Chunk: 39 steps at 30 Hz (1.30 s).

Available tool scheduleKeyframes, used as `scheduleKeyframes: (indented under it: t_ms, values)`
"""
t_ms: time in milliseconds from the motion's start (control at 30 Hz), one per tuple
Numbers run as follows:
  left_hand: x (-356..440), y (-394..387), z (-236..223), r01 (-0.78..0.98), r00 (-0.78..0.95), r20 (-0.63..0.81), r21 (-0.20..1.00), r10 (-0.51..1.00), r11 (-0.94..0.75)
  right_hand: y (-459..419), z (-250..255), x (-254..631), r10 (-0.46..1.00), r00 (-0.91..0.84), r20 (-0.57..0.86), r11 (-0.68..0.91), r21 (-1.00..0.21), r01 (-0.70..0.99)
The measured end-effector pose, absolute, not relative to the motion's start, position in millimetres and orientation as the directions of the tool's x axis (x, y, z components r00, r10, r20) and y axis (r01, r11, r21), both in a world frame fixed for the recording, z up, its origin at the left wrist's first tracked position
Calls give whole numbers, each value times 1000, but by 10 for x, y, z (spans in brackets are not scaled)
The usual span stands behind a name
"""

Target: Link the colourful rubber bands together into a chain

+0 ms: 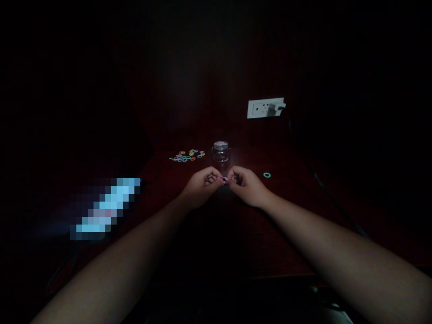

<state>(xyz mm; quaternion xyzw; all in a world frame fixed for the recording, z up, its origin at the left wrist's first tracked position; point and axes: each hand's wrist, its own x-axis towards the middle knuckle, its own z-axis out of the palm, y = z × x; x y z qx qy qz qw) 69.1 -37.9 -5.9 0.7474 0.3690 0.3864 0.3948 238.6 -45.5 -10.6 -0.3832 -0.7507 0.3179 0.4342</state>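
A small pink hair tie (222, 178) is pinched between my two hands over the dark red table. My left hand (205, 183) grips its left side with thumb and fingertips closed. On the opposite side, my right hand (245, 183) holds it in the same kind of pinch. Just behind my hands stands a clear jar (221, 153) with its lid on. Several coloured hair ties (184, 157) lie in a loose heap to the left of the jar. One green hair tie (267, 175) lies apart, to the right of my right hand.
A lit screen (108, 209), blurred out, is at the left beside my forearm. A white wall socket (265, 108) with a plugged-in charger (277, 107) is at the back right. A dark cable (332, 198) runs down the right side. Most surroundings are very dark.
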Motion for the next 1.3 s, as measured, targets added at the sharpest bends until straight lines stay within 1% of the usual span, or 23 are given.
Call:
scheduleKeyframes:
  t_ms: [233, 433, 733, 1133, 1300]
  values:
    - [698, -399, -27, 278, 453, 291, 852, 843, -443, -462, -99, 2398, 855, -333, 397, 498, -807, 318]
    - [703, -406, -12, 310, 441, 275, 847, 854, -432, -471, -96, 2376, 862, -351, 365, 467, -841, 274]
    - [703, -401, -39, 286, 452, 259, 865, 854, -413, -444, -116, 2390, 859, -338, 384, 489, -809, 325]
    - [705, -400, -38, 290, 449, 247, 869, 859, -401, -437, -122, 2392, 856, -343, 386, 490, -818, 301]
    - [706, -410, -26, 283, 452, 246, 872, 857, -399, -450, -109, 2388, 877, -338, 342, 443, -847, 292]
